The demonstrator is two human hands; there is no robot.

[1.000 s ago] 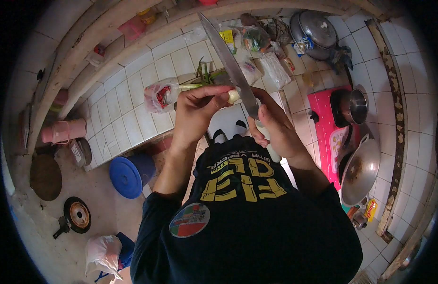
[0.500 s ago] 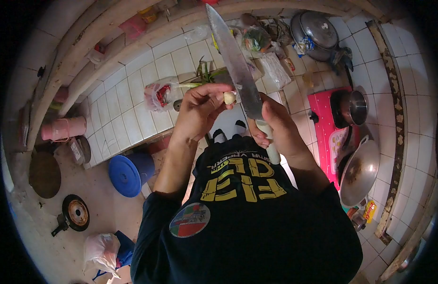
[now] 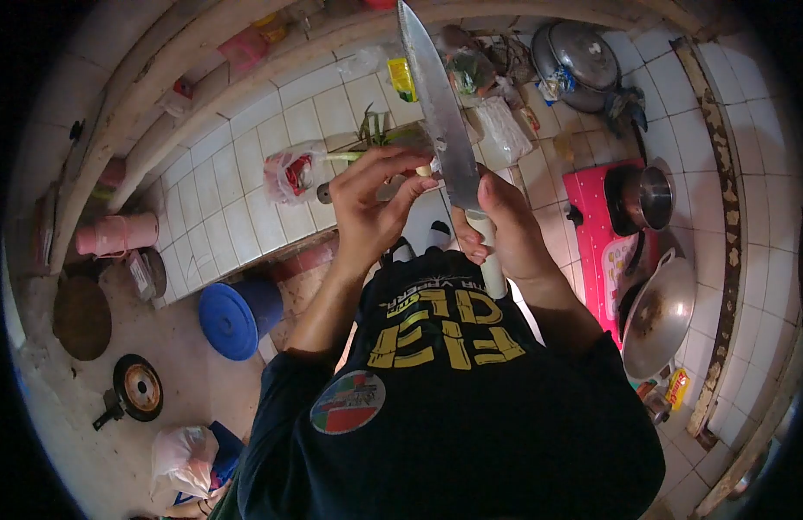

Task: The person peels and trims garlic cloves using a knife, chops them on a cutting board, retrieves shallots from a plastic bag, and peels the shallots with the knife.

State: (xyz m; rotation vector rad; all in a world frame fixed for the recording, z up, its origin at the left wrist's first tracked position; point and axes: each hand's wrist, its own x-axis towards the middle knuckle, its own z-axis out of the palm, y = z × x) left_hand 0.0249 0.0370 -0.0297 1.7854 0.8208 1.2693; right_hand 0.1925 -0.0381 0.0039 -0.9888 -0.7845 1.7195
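Observation:
Between the thumb and fingertips of my left hand (image 3: 378,192) is a small pale clove-like piece (image 3: 424,170), mostly covered by the fingers. My right hand (image 3: 508,224) grips a large knife (image 3: 448,130) near the top of its pale handle, with the blade pointing up and away from me. The blade's flat lies close beside the pale piece; whether they touch I cannot tell. Behind my left hand, green stalks (image 3: 373,130) and a clear plastic bag with red contents (image 3: 296,175) rest on the tiled counter (image 3: 245,230).
A pink stove (image 3: 597,251) with a small pot (image 3: 651,198) and a wok (image 3: 660,316) stands at right. A lidded pot (image 3: 584,54) and plastic packets (image 3: 504,130) are at the back. A blue bucket (image 3: 230,321) and a black pan (image 3: 139,387) are at lower left.
The knife has tilted more upright and its tip has shifted right. My left fingers have turned and cover more of the pale piece. A yellow packet behind the blade shows again on its left.

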